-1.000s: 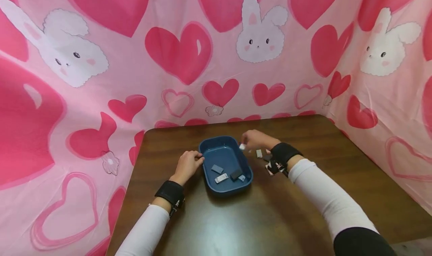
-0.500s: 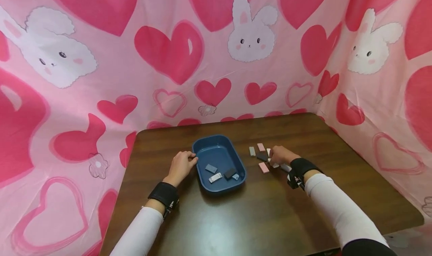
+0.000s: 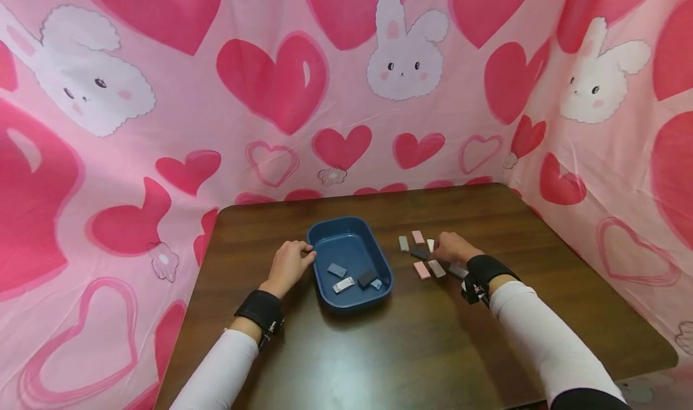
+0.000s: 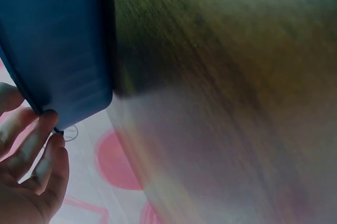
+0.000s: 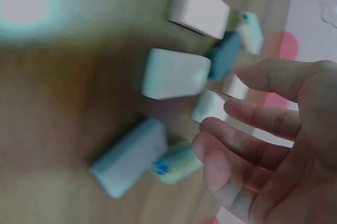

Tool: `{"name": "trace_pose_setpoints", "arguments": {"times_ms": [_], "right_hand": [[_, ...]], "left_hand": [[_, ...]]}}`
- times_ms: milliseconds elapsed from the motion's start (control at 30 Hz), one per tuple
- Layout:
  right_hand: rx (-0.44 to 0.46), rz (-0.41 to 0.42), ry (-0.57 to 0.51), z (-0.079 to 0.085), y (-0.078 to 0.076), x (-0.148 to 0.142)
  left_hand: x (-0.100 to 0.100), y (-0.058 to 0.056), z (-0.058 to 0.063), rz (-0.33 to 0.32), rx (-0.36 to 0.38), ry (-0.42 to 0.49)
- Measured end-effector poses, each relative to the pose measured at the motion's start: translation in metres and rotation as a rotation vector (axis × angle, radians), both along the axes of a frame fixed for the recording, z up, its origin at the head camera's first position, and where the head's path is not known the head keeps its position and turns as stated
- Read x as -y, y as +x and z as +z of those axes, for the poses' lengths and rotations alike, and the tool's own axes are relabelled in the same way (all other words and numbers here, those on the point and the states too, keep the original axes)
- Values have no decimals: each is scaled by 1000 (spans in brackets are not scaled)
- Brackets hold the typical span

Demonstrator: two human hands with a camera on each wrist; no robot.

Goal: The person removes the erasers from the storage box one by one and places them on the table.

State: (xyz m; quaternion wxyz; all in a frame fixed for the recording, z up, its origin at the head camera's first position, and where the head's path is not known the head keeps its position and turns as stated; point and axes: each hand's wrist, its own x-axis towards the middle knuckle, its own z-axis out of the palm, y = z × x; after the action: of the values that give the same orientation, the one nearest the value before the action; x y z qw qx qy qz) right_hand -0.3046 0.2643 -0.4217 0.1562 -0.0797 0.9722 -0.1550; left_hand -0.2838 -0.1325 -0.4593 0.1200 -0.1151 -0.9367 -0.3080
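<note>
A blue tray (image 3: 343,247) holds several small rectangular blocks that look like erasers: a blue-grey one (image 3: 337,270), a printed white one (image 3: 343,285), a black one (image 3: 367,278) and a small light one. My left hand (image 3: 288,269) pinches the tray's left rim; the left wrist view shows its fingers over the edge of the tray (image 4: 63,50). Right of the tray, my right hand (image 3: 455,247) hovers over a loose cluster of blocks. In the right wrist view its thumb and fingers are apart, with nothing held. Below them lie a pale block (image 5: 176,74) and a grey block (image 5: 131,158).
Other blocks in the cluster include a front pink one (image 3: 421,270), a back pink one (image 3: 418,237), a dark one (image 3: 418,252) and a light grey one (image 3: 403,243). The brown table (image 3: 346,362) meets a pink heart-and-rabbit cloth (image 3: 281,79) behind.
My right hand has moved right, from the tray's right rim, where it held a white block, to the cluster, and its fingers have let go. The left hand stays on the rim.
</note>
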Motion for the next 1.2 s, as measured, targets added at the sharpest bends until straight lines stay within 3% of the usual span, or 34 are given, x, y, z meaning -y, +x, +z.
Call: {"name": "trace_pose_setpoints", "arguments": {"times_ms": [100, 200, 267, 367, 533, 700, 800, 967, 1100, 1200], "right_hand": [[-51, -9, -31, 9, -10, 6], [-120, -34, -134, 6, -12, 21], [-159, -54, -223, -2, -6, 34], [-233, 5, -291, -17, 9, 54], [-315, 116, -293, -35, 32, 81], [-400, 75, -289, -38, 37, 102], [-431, 42, -272, -37, 34, 109], [-462, 27, -266, -36, 33, 116], [-443, 21, -286, -36, 37, 116], [-429, 10, -304, -35, 40, 113]], "left_hand": [[2, -1, 2, 8, -18, -15], [4, 2, -1, 27, -23, -41], [3, 6, -5, 34, -27, -55], [-1, 12, -11, 20, -51, -80], [-12, 16, -13, 11, -91, -118], [-23, 17, -5, 8, -261, -214], [-34, 18, 1, -67, -293, -277], [-56, 17, 3, -201, -72, -358], [-70, 16, 0, -204, 58, -412], [-78, 13, -1, -195, 83, -417]]}}
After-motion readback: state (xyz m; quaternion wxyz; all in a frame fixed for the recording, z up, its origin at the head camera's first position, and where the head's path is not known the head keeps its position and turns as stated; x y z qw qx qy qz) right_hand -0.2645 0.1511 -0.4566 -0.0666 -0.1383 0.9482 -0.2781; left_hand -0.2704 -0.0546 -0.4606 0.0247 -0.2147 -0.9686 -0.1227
